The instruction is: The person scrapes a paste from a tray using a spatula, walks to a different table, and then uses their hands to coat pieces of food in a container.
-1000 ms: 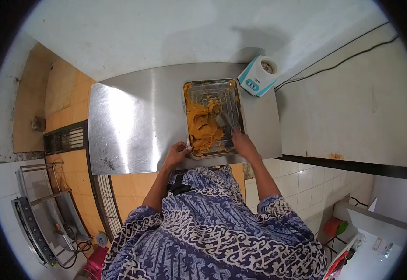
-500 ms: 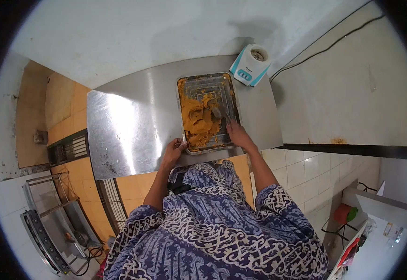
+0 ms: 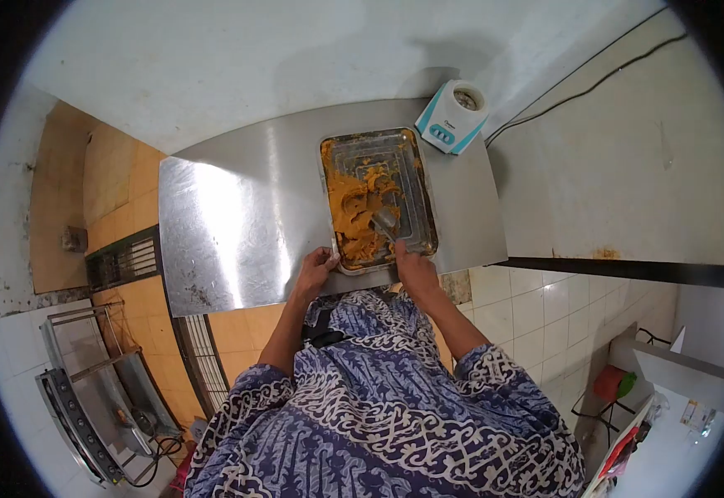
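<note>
A rectangular metal baking tray [image 3: 432,224] lies on the steel table in front of me. Thick orange-brown paste [image 3: 352,207] is heaped over its left and middle, with smears elsewhere. My left hand [image 3: 320,260] grips the tray's near left corner, thumb on the rim. In my right hand [image 3: 416,270], closed round the handle, is a spatula [image 3: 385,219]. The spatula's flat blade rests against the paste near the middle of the tray. Most of the handle is hidden by my fingers.
A white and turquoise blender base [image 3: 453,120] stands behind the tray at the right, near the wall. The steel table [image 3: 246,216] extends to the left. Black cables [image 3: 578,87] run along the right wall. A gas stove [image 3: 80,423] stands at lower left.
My right hand has moved left and toward me, drawing the spatula down along the paste. My left hand stays on the tray corner.
</note>
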Motion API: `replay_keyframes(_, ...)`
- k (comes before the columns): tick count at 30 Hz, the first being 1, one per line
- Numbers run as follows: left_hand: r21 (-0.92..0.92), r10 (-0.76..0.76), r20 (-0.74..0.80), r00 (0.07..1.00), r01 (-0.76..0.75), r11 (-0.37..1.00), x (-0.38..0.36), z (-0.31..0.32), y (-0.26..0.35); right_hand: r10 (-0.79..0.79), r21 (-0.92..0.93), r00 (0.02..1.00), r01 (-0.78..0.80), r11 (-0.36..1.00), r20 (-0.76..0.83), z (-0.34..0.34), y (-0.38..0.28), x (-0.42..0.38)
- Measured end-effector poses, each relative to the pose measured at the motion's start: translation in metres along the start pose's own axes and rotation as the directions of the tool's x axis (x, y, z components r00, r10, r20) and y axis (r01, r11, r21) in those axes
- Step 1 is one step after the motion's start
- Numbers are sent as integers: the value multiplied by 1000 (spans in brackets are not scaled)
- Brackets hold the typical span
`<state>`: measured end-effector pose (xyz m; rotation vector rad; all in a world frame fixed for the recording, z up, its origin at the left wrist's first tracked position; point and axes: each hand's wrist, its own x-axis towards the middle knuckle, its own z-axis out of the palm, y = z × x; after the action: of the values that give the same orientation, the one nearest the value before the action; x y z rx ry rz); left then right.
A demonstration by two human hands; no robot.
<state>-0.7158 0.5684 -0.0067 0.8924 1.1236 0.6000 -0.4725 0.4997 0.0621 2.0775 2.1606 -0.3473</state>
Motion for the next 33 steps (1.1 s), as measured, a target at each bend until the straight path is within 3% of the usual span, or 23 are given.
replay_keyframes(5, 62, -1, -1, 1000, 1, 998, 3, 2, 0, 48, 0, 999, -48, 999, 18, 2, 14, 33)
replay_keyframes(7, 103, -7, 8, 1000, 7, 995, 0, 1, 5, 26, 186, 994, -45, 981, 103, -1, 27, 49)
replay_keyframes(9, 93, 3, 15, 1000, -4, 996, 4, 0, 2, -7, 407, 998, -20, 913, 67, -2, 44, 59)
replay_keyframes(11, 39, 20, 19, 1000, -21, 999, 13, -6, -18, -9, 642, 997, 60, 765, -82, 9, 58, 62)
replay_keyframes(15, 29, -3, 1, 1000, 3, 1000, 6, -6, -12, 26, 464, 990, -88, 882, 138, 0, 40, 41)
replay_keyframes(17, 17, -7, 13, 1000, 7, 1000, 0, -5, -4, 119, 273, 969, -177, 946, 218, -54, 0, 13)
replay_keyframes(20, -8, 21, 32, 999, -21, 1000, 1, -4, -7, -84, 116, 995, 78, 990, 50, -35, -10, -7)
replay_keyframes(21, 19, 12, 19, 1000, -12, 1000, 1, -5, -7, -96, 86, 994, 91, 992, 54, -32, -12, -7)
replay_keyframes(32, 42, 8, 29, 1000, -9, 999, 1, -3, -2, -94, -27, 994, 93, 995, -48, 2, 5, 20)
replay_keyframes(33, 46, 5, 19, 1000, -6, 999, 0, -2, 0, -15, 69, 1000, 13, 998, 23, -7, 5, 28)
